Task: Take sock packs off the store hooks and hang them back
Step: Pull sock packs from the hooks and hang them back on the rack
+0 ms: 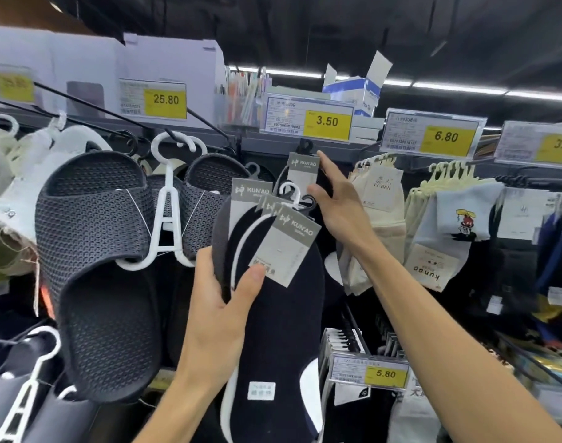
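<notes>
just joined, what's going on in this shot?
A person stands at a store rack. The left hand grips a bundle of dark sock packs with grey labels, off the hooks. The right hand reaches up, fingers stretched against a hanging pack on the hook below the 3.50 price tag. Dark slippers hang to the left.
</notes>
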